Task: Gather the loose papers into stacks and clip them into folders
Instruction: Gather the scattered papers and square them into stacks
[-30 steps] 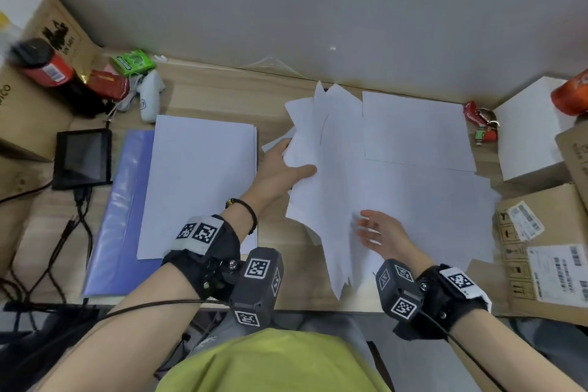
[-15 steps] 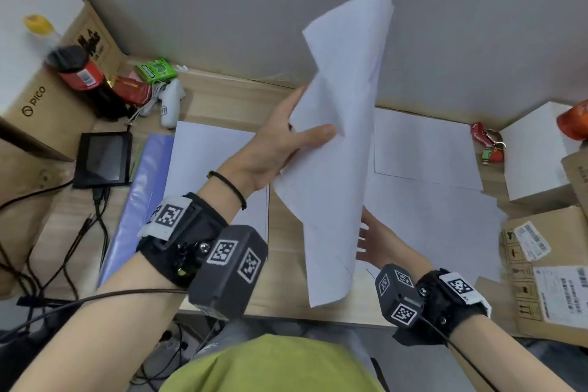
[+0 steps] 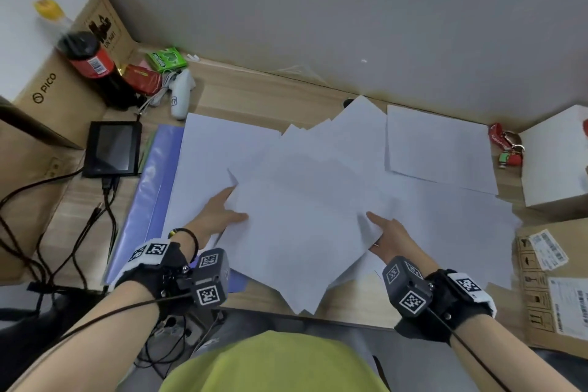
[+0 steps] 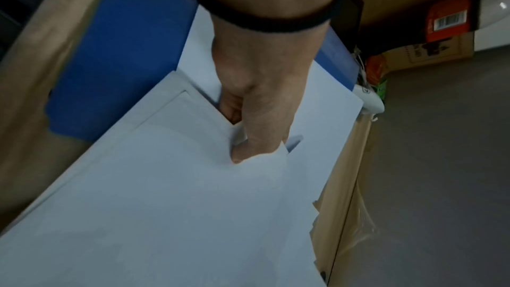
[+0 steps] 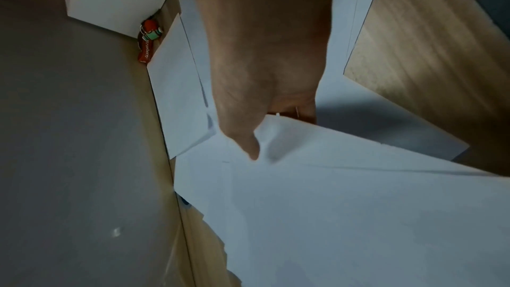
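Where hands (image 3: 219,216) grip papers (image 3: 302,226), box (image 3: 47,86) reads "PICO".

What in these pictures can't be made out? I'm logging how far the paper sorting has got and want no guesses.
- Fingers of the left hand: under the fanned bunch of white paper sheets in head and left wrist views.
- Fingers of the right hand: likewise; only the thumb shows.
- Sheet count: edges blur together.
- Blue plastic folder: its clip, covered by the neat white paper stack.
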Tool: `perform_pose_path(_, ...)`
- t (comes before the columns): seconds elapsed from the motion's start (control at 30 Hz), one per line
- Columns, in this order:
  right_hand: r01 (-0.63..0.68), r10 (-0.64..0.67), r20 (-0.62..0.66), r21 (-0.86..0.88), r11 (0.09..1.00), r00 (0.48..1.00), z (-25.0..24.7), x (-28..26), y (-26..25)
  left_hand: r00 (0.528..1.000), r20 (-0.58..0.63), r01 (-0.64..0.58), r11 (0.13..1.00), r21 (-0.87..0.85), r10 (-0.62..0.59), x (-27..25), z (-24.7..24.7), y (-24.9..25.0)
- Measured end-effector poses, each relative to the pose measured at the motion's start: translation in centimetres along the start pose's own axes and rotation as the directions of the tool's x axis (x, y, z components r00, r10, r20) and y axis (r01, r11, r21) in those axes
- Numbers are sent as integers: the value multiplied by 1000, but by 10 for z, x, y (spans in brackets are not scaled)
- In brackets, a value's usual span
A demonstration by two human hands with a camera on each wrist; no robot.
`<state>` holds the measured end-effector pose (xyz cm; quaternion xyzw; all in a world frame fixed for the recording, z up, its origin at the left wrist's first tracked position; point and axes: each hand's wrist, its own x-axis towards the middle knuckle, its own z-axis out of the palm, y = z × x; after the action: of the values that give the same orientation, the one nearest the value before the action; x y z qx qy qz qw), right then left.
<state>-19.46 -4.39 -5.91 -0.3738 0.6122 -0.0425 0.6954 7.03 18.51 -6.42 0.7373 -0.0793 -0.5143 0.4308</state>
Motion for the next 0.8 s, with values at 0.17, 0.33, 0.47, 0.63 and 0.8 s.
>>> perform_pose_path(0.17,-68,65,-42,-73,995,997,1,12,23,996,37,-80,994,78,77,0,11,10)
perform_pose_path(0.33,3,-13,-58,-170,985,998,5,-2,11,990,-123,-66,996,55,72,11,13,16)
perform_pose_path(0.47,53,-82,-183,-159,986,980,-26,1,-13,989,-140,-49,999,12,51,14,9,15)
perform_pose_path(0.63,76,-113,-316,-126,989,942,-78,2,-18,999,-7,-31,989,145,32,13,5,15)
perform_pose_path(0.8,-159,100,-215,-279,947,971,-74,2,1,993,119,-36,979,201,12,8,17,15)
